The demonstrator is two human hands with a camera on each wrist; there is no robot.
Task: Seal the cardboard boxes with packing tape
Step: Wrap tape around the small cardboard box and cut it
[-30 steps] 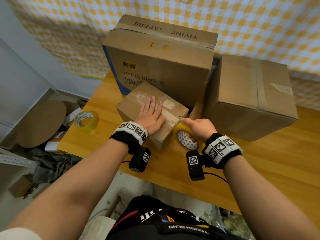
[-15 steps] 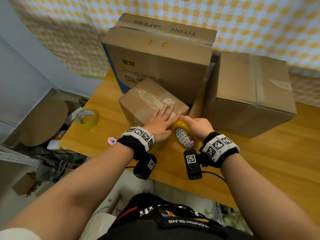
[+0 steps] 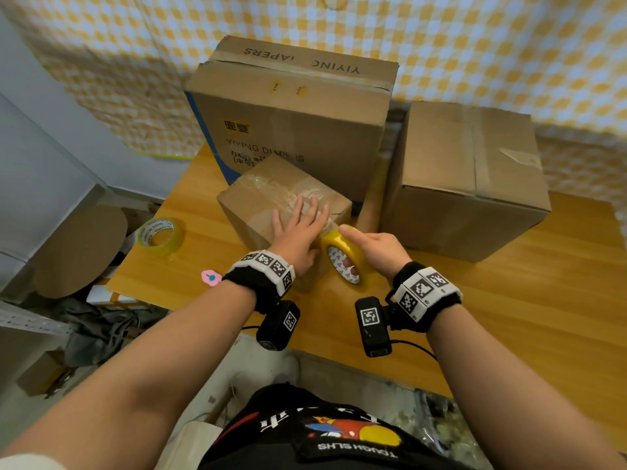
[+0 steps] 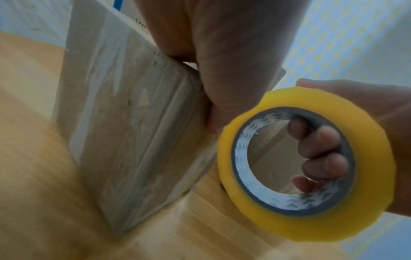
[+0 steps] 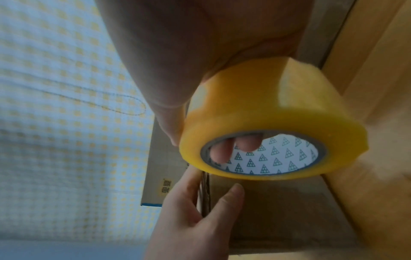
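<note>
The small cardboard box stands on the wooden surface near its left front part, just in front of the large printed box. Clear tape already runs across its top and down its near side. The left hand lies flat on the top of the small box at its near right corner, fingers straight and slightly spread, the thumb reaching down over the box's right side, as the right wrist view shows. The right hand holds the yellow tape roll on edge just right of that corner, touching or almost touching the left hand. Its fingers are curled through the roll's core and the thumb presses the outer rim, so the hand is clamped on the roll. A plain brown box stands to the right, well clear of the hands. A second tape roll lies flat near the left edge of the surface, and a small pink sticker sits at the near edge.
</note>
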